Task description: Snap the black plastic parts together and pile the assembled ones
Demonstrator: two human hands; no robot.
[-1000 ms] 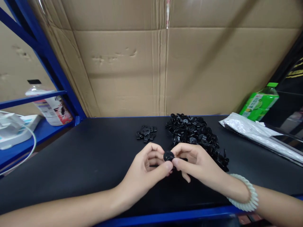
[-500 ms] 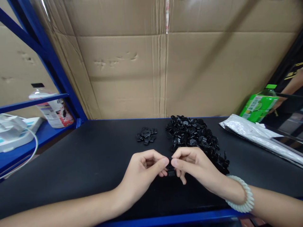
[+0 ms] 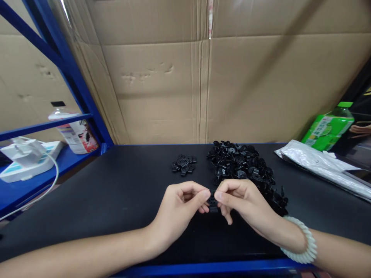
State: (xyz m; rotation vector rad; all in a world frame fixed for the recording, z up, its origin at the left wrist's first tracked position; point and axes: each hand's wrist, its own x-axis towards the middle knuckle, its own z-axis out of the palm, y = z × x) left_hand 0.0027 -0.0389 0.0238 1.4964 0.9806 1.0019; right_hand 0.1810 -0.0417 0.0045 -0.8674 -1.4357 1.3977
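Observation:
Between my two hands, just above the near part of the black table, is a small black plastic part [image 3: 213, 202], partly hidden by the fingers. My left hand [image 3: 188, 202] pinches its left side with thumb and forefinger. On the other side, my right hand [image 3: 240, 199] grips it the same way, its lower fingers hanging loosely. A large heap of black plastic parts [image 3: 237, 160], several with round perforated discs, lies behind my right hand. Left of that heap sits a smaller pile of black parts [image 3: 184, 164].
A silvery plastic bag [image 3: 313, 160] and a green bottle [image 3: 329, 127] stand at the right, near another person's hand [image 3: 361, 129]. On the left blue shelf are a power strip [image 3: 34, 164] and a labelled bottle [image 3: 74, 133]. Cardboard [image 3: 156, 85] walls the table's back edge.
The whole view has shifted slightly, so everything appears further right. Both hands keep their pinch on the black part, and a little more of it shows between the fingers.

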